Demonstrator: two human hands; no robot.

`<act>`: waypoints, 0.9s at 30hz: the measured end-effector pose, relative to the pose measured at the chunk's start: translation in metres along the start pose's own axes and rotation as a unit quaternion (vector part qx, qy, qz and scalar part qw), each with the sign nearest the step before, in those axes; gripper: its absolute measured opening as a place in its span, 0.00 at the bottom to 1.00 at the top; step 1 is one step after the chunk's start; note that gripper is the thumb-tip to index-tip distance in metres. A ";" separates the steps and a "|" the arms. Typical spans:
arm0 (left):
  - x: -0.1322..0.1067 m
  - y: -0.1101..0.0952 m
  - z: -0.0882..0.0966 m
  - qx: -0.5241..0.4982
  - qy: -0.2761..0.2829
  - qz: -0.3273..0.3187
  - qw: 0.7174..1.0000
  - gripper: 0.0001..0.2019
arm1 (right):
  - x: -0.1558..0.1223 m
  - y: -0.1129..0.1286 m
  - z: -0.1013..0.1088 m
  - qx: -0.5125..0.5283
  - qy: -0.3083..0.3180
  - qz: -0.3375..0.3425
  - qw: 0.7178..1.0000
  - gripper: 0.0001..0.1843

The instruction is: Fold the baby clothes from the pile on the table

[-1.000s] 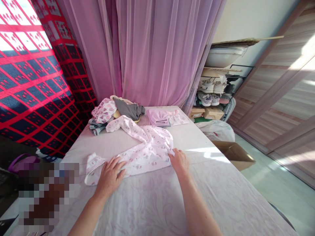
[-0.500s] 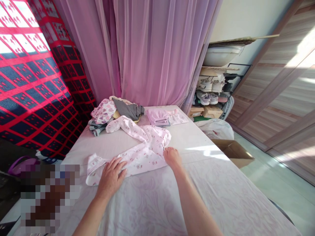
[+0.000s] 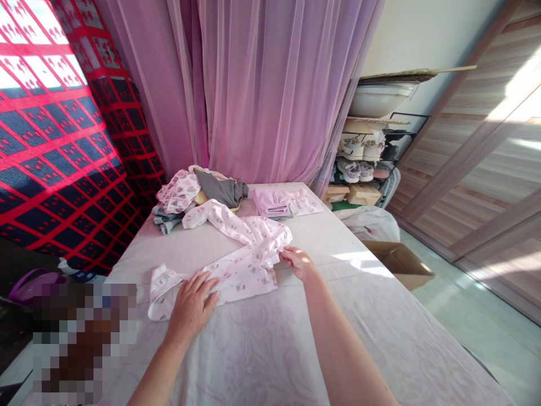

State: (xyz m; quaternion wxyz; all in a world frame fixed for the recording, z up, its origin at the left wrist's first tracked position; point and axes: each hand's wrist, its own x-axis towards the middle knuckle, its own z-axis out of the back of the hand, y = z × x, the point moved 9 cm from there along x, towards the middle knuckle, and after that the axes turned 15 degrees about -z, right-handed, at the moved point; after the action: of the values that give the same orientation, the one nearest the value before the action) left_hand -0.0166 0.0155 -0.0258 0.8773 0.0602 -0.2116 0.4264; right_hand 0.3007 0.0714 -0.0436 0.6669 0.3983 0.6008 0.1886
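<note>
Spread across the bed is a small pink printed garment, with one long sleeve or leg stretching toward the back left. My left hand lies flat on its near left part, fingers apart. At its right edge my right hand pinches the fabric between thumb and fingers, and the cloth there is bunched up. Whether the garment is a top or trousers I cannot tell. Behind it sit a folded lilac garment and a folded pale printed one.
A loose heap of clothes lies at the bed's back left. Purple curtains hang behind the bed. On the floor at right stand an open cardboard box, a plastic bag and a shoe rack.
My right hand has lifted and pulled the garment's right edge slightly up and inward, so the lower right corner is now gathered. The left hand has stayed in place.
</note>
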 end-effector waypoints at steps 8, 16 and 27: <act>-0.001 0.000 0.000 -0.003 -0.006 0.005 1.000 0.18 | 0.008 -0.014 -0.022 0.034 -0.032 -0.002 0.999 0.11; -0.001 0.001 -0.001 -0.008 -0.006 0.008 1.000 0.18 | 0.003 -0.008 -0.035 -0.003 -0.031 -0.009 0.999 0.12; 0.000 0.000 0.000 -0.015 -0.002 0.013 1.000 0.17 | 0.011 -0.005 -0.043 -0.086 -0.008 -0.033 0.996 0.11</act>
State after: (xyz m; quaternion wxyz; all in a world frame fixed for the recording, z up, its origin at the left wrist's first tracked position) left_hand -0.0166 0.0154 -0.0262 0.8720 0.0452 -0.2208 0.4345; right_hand 0.2611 0.0899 -0.0529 0.7091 0.3211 0.5902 0.2140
